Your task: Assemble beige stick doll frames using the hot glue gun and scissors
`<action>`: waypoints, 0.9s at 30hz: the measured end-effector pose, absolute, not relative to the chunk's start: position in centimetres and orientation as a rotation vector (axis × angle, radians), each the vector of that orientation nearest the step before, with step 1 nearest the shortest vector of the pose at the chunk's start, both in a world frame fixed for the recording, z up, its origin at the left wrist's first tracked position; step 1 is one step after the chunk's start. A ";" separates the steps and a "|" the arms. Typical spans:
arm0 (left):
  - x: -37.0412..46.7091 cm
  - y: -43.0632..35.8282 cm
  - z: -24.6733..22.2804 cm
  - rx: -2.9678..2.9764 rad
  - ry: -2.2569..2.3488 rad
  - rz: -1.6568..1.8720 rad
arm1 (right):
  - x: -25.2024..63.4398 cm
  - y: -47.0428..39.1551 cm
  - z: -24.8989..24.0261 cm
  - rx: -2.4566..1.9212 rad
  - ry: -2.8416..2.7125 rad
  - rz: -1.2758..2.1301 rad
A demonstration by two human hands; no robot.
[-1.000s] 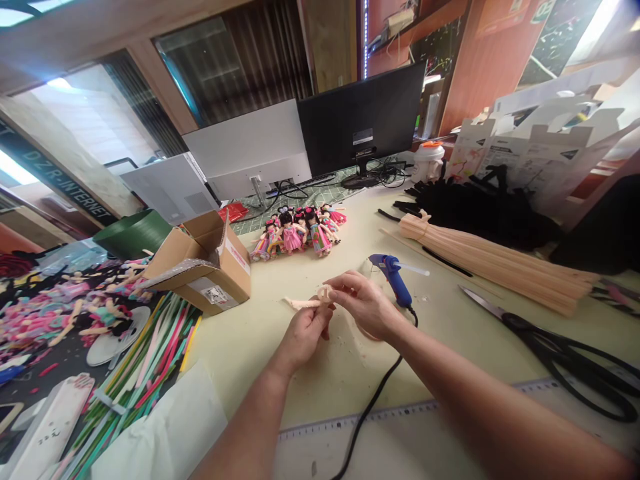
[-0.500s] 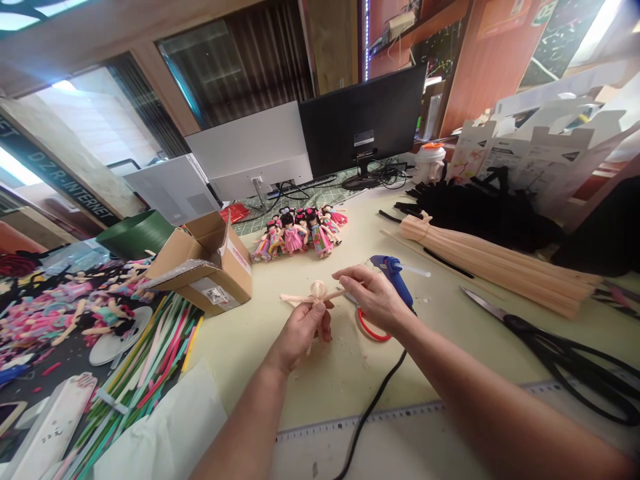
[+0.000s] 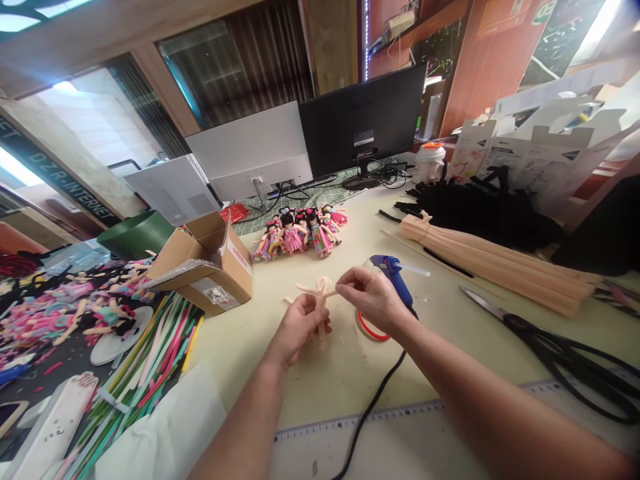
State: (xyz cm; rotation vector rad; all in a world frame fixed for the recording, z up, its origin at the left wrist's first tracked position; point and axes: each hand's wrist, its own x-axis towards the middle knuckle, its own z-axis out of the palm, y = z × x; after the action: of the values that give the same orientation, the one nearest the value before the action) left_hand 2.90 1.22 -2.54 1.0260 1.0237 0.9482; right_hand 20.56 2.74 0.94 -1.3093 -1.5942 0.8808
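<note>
A small pale peach doll figure [image 3: 323, 288], made of fuzzy pipe cleaner with a rounded head and thin limbs, is held up over the table between my hands. My left hand [image 3: 301, 327] pinches its body from below, thumb against fingers. With fingertips closed, my right hand [image 3: 369, 291] grips the arm on its right side. The other arm sticks out to the left. Just behind my right hand lies a blue glue gun [image 3: 397, 280] with a clear glue stick in its back. Red scissor handles [image 3: 373, 327] show partly below that hand.
Several finished dolls [image 3: 300, 233] stand at the back, beside an open cardboard box [image 3: 215, 273]. Peach pipe cleaners [image 3: 500, 263] and large black scissors [image 3: 550, 350] lie at right. Colourful pipe cleaners [image 3: 145, 367] lie at left. A black cord [image 3: 375, 400] crosses the front.
The doll figure has turned more upright and shifted slightly right, its lower part now showing below my left hand. My right hand's fingers have closed in on its arm.
</note>
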 end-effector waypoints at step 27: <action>2.9 1.3 -2.6 0.910 0.997 0.988 | 21.0 3.6 0.0 -1.140 -1.566 0.855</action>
State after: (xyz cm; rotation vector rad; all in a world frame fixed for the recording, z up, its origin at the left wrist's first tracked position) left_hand 2.86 1.31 -2.57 0.9098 0.9974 0.9881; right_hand 21.00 3.61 0.05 -1.1400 -1.5655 0.8554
